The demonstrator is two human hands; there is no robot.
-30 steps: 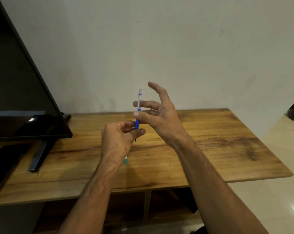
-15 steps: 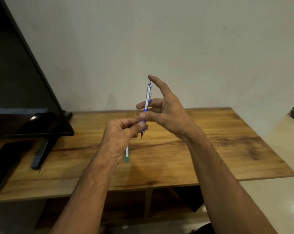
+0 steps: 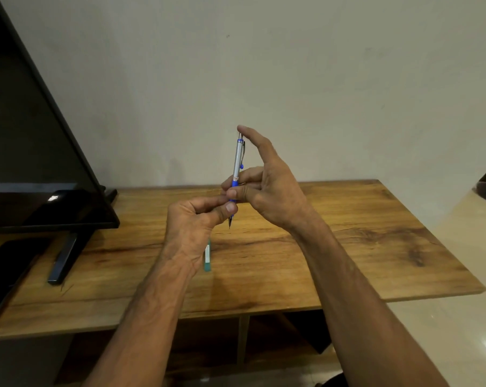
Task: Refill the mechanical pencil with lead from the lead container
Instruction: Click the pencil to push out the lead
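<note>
- Where a second ago kept clear of the cap, now lays the forefinger of the right hand (image 3: 272,188) on the top end of the mechanical pencil (image 3: 237,163), thumb and middle finger gripping the barrel.
- Pinches the blue grip with thumb and forefinger of the left hand (image 3: 191,224), as before.
- Holds it upright, tip down, above the wooden table (image 3: 375,233).
- Leaves the lead container (image 3: 207,258) lying on the table, partly hidden by the left wrist.

L hand (image 3: 193,227) curled, thumb+index pinching; R hand (image 3: 269,188) just above, index extended up.
</note>
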